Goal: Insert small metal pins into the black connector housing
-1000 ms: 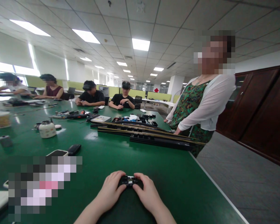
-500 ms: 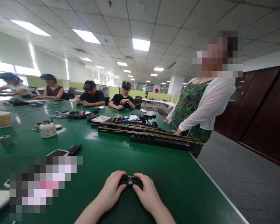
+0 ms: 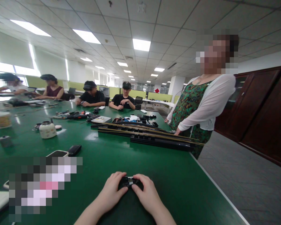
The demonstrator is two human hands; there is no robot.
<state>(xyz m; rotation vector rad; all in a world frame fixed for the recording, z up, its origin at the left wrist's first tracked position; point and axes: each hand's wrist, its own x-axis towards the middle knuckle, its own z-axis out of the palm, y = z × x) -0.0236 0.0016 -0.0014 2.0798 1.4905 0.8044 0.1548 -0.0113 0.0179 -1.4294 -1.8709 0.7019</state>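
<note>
Between my two hands is a small black plastic part with pale, shiny bits in its middle; its exact kind is too small to make out. My left hand grips its left end, thumb in front and fingers behind. On the opposite end, my right hand has the same kind of hold, with the thumb nearest me. Both hands are low over the green tabletop, close to its near side. The fingers cover both ends of the part.
Long black rails with thin golden rods lie ahead. A white jar, a metal cylinder and a black case are to the left. A person in a white cardigan stands at the right edge; several others sit across the table.
The pale piece in the black part shows a little more brightly, and my thumbs have shifted slightly inward. The standing person's head has moved a little.
</note>
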